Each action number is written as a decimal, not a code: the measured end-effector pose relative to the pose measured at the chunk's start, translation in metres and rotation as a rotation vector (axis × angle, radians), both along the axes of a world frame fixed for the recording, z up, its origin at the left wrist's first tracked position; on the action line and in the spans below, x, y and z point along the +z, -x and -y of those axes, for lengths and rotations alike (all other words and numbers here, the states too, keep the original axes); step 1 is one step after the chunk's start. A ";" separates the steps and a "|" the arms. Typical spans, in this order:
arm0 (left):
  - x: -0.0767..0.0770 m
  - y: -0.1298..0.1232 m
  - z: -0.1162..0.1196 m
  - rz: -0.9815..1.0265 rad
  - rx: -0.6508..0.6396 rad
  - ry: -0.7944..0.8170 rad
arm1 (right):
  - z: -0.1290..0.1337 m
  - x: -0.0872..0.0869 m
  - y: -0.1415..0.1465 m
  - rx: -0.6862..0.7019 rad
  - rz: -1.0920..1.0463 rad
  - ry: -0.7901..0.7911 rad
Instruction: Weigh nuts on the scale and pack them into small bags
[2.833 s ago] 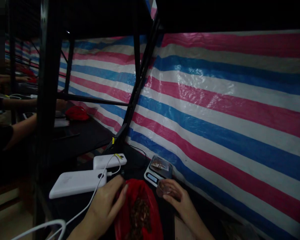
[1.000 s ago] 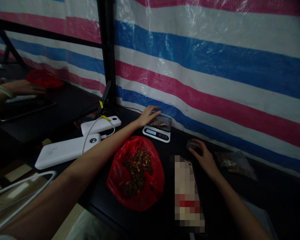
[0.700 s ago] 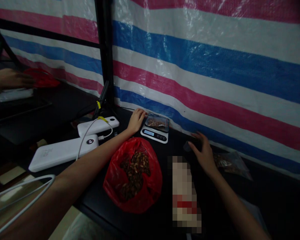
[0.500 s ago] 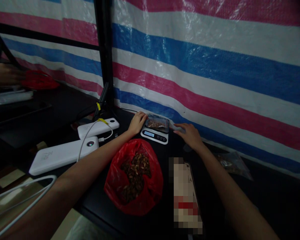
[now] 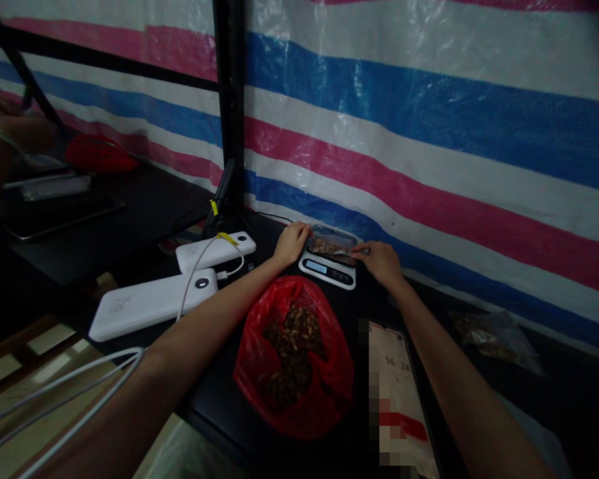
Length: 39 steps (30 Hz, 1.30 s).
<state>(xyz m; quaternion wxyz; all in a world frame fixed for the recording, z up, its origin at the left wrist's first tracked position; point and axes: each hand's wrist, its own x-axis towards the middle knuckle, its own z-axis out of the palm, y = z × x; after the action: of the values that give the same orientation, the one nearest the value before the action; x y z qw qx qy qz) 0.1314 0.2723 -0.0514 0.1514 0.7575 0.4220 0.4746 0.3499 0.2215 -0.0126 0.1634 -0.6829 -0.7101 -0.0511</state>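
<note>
A white digital scale [image 5: 348,282] with a lit display stands near the striped sheet. On it rests a clear plastic tray [image 5: 332,234] with brown bits inside. My left hand [image 5: 292,242] has its fingers curled at the tray's left edge. At the right edge, the thumb and fingers of my right hand [image 5: 378,261] are pinched together on the tray. Close in front of the scale, a red plastic bag [image 5: 340,372] stands with its mouth spread, holding many brown, seed-like pieces [image 5: 292,352].
Two white power banks [image 5: 152,303] with a white cable [image 5: 192,269] lie to the left. A phone [image 5: 397,392], partly pixelated, lies right of the red bag. Beyond my right forearm lies a clear bag [image 5: 499,339]. Another person's hand [image 5: 22,130] is at the far-left table.
My right hand has moved left to the tray's edge. The whole view has shifted, so the scale and red bag appear farther right.
</note>
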 end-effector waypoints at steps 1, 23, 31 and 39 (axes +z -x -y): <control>0.000 0.000 0.000 -0.001 -0.002 0.008 | 0.002 0.000 0.001 0.009 0.010 -0.011; 0.004 0.002 0.003 -0.022 0.009 0.070 | 0.112 0.049 0.053 0.457 -0.282 0.078; 0.005 0.002 0.003 -0.035 0.000 0.066 | 0.148 0.038 0.072 0.657 -0.272 0.337; 0.005 0.002 0.004 -0.005 0.000 0.070 | 0.083 0.031 0.021 0.153 -0.270 -0.035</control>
<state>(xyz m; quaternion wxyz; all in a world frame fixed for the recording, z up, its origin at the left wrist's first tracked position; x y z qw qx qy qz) 0.1291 0.2681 -0.0460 0.1766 0.7530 0.4386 0.4577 0.3289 0.1380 0.0186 0.2729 -0.6244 -0.7307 0.0416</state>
